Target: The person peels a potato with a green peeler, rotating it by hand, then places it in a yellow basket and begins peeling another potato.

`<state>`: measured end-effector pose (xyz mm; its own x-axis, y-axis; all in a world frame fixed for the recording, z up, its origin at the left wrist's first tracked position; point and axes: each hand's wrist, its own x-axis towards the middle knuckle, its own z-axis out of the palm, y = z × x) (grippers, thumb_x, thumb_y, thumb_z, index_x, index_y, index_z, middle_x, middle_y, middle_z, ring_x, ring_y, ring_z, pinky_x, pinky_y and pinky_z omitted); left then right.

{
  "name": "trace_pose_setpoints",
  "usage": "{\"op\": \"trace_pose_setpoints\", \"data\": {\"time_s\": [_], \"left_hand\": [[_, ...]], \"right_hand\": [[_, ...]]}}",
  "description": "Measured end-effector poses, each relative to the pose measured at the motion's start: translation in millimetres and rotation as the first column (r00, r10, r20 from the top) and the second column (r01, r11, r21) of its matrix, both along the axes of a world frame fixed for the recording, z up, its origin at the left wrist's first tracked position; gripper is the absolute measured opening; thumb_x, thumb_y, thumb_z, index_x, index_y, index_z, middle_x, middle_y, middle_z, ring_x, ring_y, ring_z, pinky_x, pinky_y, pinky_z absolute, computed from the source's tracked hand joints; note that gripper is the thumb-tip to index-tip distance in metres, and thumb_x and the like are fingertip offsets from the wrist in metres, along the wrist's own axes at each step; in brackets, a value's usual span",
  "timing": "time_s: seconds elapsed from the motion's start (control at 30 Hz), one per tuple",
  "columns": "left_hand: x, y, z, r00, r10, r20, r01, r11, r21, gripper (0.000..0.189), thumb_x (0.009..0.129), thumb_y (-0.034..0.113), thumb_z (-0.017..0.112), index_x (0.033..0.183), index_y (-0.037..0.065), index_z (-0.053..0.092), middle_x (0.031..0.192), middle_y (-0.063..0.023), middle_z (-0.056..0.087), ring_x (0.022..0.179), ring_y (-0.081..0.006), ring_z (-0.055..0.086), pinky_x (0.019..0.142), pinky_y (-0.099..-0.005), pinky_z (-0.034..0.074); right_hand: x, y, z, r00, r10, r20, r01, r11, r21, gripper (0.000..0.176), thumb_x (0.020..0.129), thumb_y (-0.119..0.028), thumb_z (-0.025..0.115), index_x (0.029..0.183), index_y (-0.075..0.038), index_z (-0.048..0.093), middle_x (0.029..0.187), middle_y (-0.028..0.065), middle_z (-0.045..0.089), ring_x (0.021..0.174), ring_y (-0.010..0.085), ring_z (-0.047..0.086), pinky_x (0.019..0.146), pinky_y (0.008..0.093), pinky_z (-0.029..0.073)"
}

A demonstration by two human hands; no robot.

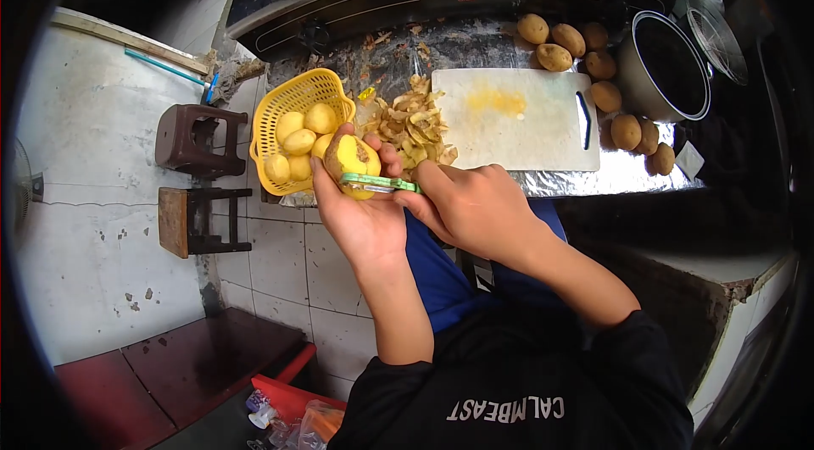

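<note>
My left hand [363,221] is closed around a partly peeled potato [354,158], brown skin on one side and yellow flesh showing on the other. My right hand [475,204] grips a green peeler [381,183], its head lying against the potato's lower part. Just beyond the left hand stands a yellow plastic basket [264,132] with several peeled potatoes [298,141] in it. A heap of potato peelings [413,124] lies behind my hands, between the basket and a white cutting board [517,132] stained yellow near its top.
Several unpeeled potatoes [626,131] lie right of the board, beside a metal pot [626,69] and a strainer [721,43]. A Rinnai stove [466,5] runs along the back. Two stools [202,141] stand on the floor at left, near a dark red bench [195,374].
</note>
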<state>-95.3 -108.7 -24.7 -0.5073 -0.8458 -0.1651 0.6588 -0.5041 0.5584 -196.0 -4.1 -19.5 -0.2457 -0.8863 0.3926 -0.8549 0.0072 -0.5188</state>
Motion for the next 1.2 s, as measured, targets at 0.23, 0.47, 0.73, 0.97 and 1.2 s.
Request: {"op": "trace_pose_setpoints", "data": {"time_s": [0.23, 0.47, 0.73, 0.97, 1.2], "left_hand": [[0, 15, 16, 1.000, 0.013, 0.023, -0.012, 0.999, -0.038, 0.043, 0.102, 0.039, 0.032, 0.111, 0.002, 0.053, 0.089, -0.0125, 0.057, 0.082, -0.0264, 0.057, 0.075, -0.0361, 0.050], [5, 20, 15, 0.999, 0.032, -0.040, -0.032, 0.999, -0.014, 0.040, 0.100, 0.036, 0.034, 0.106, 0.002, 0.055, 0.087, -0.0126, 0.057, 0.088, -0.0292, 0.058, 0.080, -0.0401, 0.050], [9, 20, 16, 1.000, 0.029, -0.001, -0.029, 0.996, -0.090, 0.040, 0.100, 0.035, 0.035, 0.103, -0.001, 0.055, 0.086, -0.0133, 0.058, 0.090, -0.0309, 0.059, 0.083, -0.0405, 0.050], [1, 34, 24, 0.970, 0.207, 0.128, -0.210, 0.978, 0.010, 0.036, 0.101, 0.032, 0.037, 0.109, 0.001, 0.054, 0.101, -0.0125, 0.061, 0.097, -0.0239, 0.060, 0.086, -0.0379, 0.050], [1, 34, 15, 0.970, 0.167, 0.178, -0.155, 0.985, -0.077, 0.037, 0.102, 0.031, 0.036, 0.109, -0.001, 0.054, 0.104, -0.0124, 0.061, 0.097, -0.0231, 0.061, 0.086, -0.0376, 0.050]], "right_hand": [[5, 4, 14, 1.000, -0.018, -0.003, 0.018, 0.999, -0.036, 0.032, 0.093, -0.039, 0.056, 0.085, -0.008, 0.053, 0.059, 0.0071, 0.060, 0.045, 0.0274, 0.059, 0.041, 0.0369, 0.046], [5, 2, 22, 1.000, -0.017, -0.006, 0.017, 1.000, -0.019, 0.032, 0.095, -0.040, 0.052, 0.096, -0.009, 0.059, 0.059, 0.0066, 0.063, 0.046, 0.0264, 0.061, 0.042, 0.0361, 0.048], [5, 0, 23, 0.999, -0.029, 0.020, 0.030, 0.999, -0.039, 0.032, 0.095, -0.039, 0.052, 0.093, -0.009, 0.059, 0.058, 0.0070, 0.063, 0.047, 0.0263, 0.062, 0.041, 0.0361, 0.048], [0, -1, 30, 0.997, -0.042, 0.062, 0.043, 0.999, -0.017, 0.031, 0.094, -0.035, 0.057, 0.083, -0.007, 0.051, 0.054, 0.0087, 0.055, 0.043, 0.0293, 0.056, 0.041, 0.0389, 0.043], [-7, -7, 25, 0.993, -0.083, 0.089, 0.082, 0.996, 0.020, 0.036, 0.096, -0.038, 0.051, 0.080, -0.006, 0.054, 0.052, 0.0124, 0.057, 0.046, 0.0323, 0.059, 0.043, 0.0415, 0.047]]}}
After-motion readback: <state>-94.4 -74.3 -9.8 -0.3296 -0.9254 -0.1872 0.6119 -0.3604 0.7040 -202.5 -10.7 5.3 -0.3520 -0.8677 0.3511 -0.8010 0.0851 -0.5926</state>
